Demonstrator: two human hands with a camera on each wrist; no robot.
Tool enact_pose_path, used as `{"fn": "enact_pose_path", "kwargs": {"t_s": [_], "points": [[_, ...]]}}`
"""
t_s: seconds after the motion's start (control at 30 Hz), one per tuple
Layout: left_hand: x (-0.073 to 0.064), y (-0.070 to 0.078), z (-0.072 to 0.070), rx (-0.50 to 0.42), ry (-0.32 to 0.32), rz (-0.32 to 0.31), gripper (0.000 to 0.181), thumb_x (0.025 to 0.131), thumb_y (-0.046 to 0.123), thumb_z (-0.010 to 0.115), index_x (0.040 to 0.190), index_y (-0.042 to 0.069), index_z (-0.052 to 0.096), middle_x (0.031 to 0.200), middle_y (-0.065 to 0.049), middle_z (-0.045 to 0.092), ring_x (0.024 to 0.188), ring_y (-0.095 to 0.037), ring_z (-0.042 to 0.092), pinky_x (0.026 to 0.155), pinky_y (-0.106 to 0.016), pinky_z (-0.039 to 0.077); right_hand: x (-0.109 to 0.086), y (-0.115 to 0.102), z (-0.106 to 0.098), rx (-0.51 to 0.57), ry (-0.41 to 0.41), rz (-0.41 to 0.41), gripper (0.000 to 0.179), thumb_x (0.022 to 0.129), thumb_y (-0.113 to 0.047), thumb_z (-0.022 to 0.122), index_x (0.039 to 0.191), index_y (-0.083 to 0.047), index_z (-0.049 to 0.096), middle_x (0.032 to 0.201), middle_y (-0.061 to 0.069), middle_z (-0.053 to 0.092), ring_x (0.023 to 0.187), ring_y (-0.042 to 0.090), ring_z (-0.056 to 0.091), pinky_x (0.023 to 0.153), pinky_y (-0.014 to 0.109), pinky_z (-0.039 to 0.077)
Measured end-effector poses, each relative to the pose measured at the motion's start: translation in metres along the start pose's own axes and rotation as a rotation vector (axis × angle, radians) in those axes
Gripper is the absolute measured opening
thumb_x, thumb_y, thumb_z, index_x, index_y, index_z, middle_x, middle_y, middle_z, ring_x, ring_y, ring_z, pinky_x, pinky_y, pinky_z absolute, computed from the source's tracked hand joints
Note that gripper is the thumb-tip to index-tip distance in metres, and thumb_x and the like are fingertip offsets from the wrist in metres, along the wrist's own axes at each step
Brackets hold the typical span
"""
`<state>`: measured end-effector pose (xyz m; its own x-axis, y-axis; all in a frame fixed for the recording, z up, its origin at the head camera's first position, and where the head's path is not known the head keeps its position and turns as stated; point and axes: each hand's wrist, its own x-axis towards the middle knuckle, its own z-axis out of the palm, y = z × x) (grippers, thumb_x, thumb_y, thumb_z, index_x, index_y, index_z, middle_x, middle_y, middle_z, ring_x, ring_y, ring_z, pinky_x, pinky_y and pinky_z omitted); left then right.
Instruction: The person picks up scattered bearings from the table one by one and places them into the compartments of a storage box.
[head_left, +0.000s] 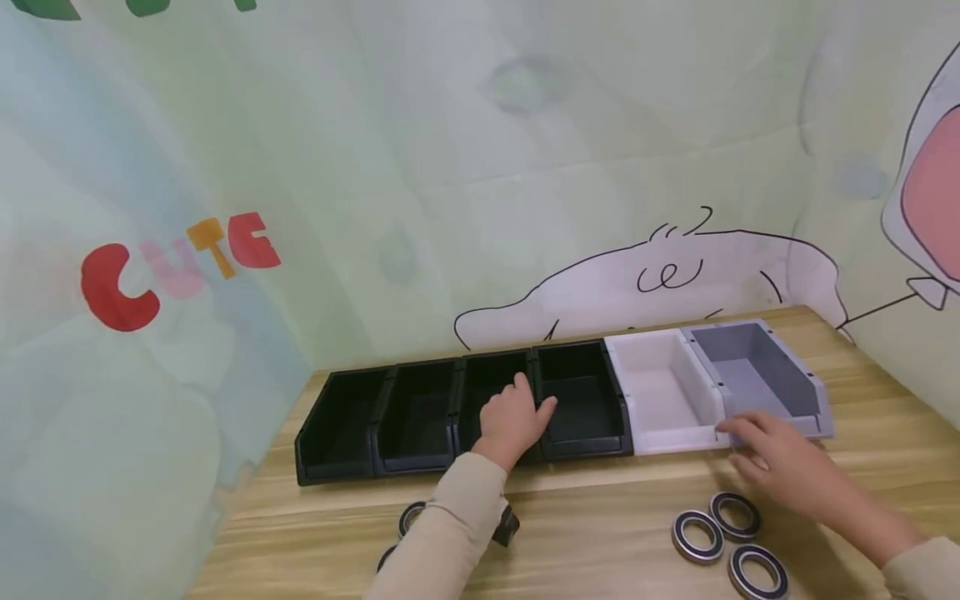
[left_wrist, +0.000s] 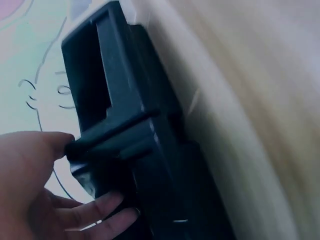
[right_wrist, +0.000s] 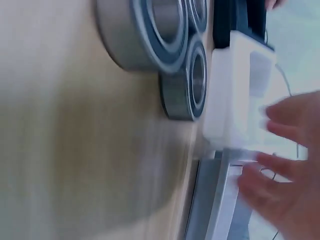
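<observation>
My left hand (head_left: 513, 421) reaches over the row of black bins (head_left: 581, 404), at the divider between the third and fourth from the left. In the left wrist view, its thumb touches the divider's rim (left_wrist: 107, 137) while loosely bent fingers (left_wrist: 107, 205) extend into the neighbouring bin. My right hand (head_left: 783, 462) hovers at the front corner of the white bin (head_left: 660, 383), beside the grey bin (head_left: 746, 379). Its fingers are spread, blurred in the right wrist view, and hold nothing. Three ball bearings (head_left: 697, 536) lie on the table just left of the right hand.
More bearings (head_left: 410, 517) lie partly hidden behind the left sleeve (head_left: 453, 525). A small black device (head_left: 506, 527) sits at the left wrist. The wooden table (head_left: 600, 517) meets a printed cloth backdrop (head_left: 390, 167) behind the bins.
</observation>
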<state>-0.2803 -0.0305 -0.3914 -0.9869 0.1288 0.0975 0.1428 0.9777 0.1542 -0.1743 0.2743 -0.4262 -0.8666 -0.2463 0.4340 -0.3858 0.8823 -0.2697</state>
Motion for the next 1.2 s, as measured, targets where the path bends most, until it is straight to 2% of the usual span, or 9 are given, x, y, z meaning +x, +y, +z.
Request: {"fn": "enact_pose_path", "kwargs": {"t_s": [0.13, 0.2, 0.27, 0.4, 0.53, 0.8, 0.97, 1.2], "points": [[0.017, -0.004, 0.000, 0.077, -0.037, -0.047, 0.067, 0.089, 0.052, 0.049, 0.136, 0.004, 0.042, 0.108, -0.011, 0.066, 0.089, -0.028, 0.064, 0.081, -0.041, 0.049, -0.017, -0.017, 0.006, 0.029, -0.289, 0.076, 0.037, 0.077, -0.024, 0.070, 0.112, -0.014, 0.062, 0.105, 0.013, 0.057, 0.087, 0.028, 0.060, 0.069, 0.046, 0.049], [0.023, -0.003, 0.002, 0.093, -0.056, -0.068, 0.066, 0.089, 0.049, 0.049, 0.137, 0.005, 0.041, 0.100, -0.011, 0.067, 0.082, -0.027, 0.063, 0.078, -0.041, 0.049, -0.021, -0.024, 0.010, 0.022, -0.370, 0.095, 0.038, 0.075, -0.029, 0.070, 0.111, -0.018, 0.062, 0.104, 0.009, 0.057, 0.084, 0.021, 0.058, 0.064, 0.040, 0.047], [0.027, -0.001, 0.005, 0.097, -0.058, -0.090, 0.064, 0.089, 0.045, 0.051, 0.138, 0.005, 0.040, 0.093, -0.010, 0.067, 0.071, -0.026, 0.061, 0.070, -0.038, 0.050, -0.022, -0.029, 0.014, 0.015, -0.392, 0.076, 0.037, 0.072, -0.029, 0.072, 0.107, -0.021, 0.064, 0.099, 0.003, 0.056, 0.081, 0.017, 0.055, 0.062, 0.035, 0.044], [0.031, 0.008, 0.012, 0.090, -0.066, -0.110, 0.063, 0.090, 0.038, 0.051, 0.142, 0.007, 0.033, 0.080, -0.008, 0.063, 0.056, -0.022, 0.051, 0.054, -0.034, 0.044, -0.022, -0.031, 0.020, 0.010, -0.379, 0.046, 0.033, 0.064, -0.021, 0.075, 0.095, -0.025, 0.064, 0.089, -0.002, 0.052, 0.077, 0.015, 0.048, 0.062, 0.033, 0.040], [0.031, 0.015, 0.018, 0.088, -0.082, -0.094, 0.064, 0.090, 0.034, 0.049, 0.146, 0.012, 0.026, 0.075, -0.007, 0.058, 0.051, -0.020, 0.045, 0.048, -0.031, 0.036, -0.024, -0.028, 0.024, -0.009, -0.339, 0.047, 0.033, 0.058, -0.018, 0.075, 0.087, -0.026, 0.063, 0.084, -0.004, 0.049, 0.073, 0.013, 0.045, 0.061, 0.032, 0.037], [0.029, 0.020, 0.017, 0.112, -0.056, -0.088, 0.063, 0.091, 0.034, 0.049, 0.145, 0.012, 0.027, 0.095, -0.009, 0.062, 0.060, -0.023, 0.050, 0.063, -0.036, 0.045, -0.027, -0.026, 0.024, -0.019, -0.321, 0.063, 0.031, 0.061, -0.024, 0.077, 0.088, -0.029, 0.064, 0.083, -0.009, 0.047, 0.072, 0.011, 0.043, 0.060, 0.028, 0.035], [0.029, 0.022, 0.014, 0.092, -0.065, -0.081, 0.063, 0.091, 0.033, 0.048, 0.146, 0.012, 0.026, 0.106, -0.011, 0.061, 0.065, -0.024, 0.053, 0.066, -0.038, 0.048, -0.029, -0.022, 0.023, -0.032, -0.248, 0.006, 0.032, 0.060, -0.025, 0.077, 0.089, -0.029, 0.064, 0.082, -0.013, 0.046, 0.071, 0.005, 0.042, 0.059, 0.024, 0.034], [0.031, 0.022, 0.016, 0.080, -0.062, -0.079, 0.063, 0.091, 0.032, 0.047, 0.146, 0.012, 0.025, 0.111, -0.011, 0.060, 0.065, -0.024, 0.053, 0.066, -0.038, 0.048, -0.031, -0.018, 0.019, -0.003, -0.154, -0.038, 0.034, 0.060, -0.022, 0.078, 0.092, -0.024, 0.068, 0.084, -0.013, 0.049, 0.070, 0.000, 0.042, 0.057, 0.022, 0.035]]}}
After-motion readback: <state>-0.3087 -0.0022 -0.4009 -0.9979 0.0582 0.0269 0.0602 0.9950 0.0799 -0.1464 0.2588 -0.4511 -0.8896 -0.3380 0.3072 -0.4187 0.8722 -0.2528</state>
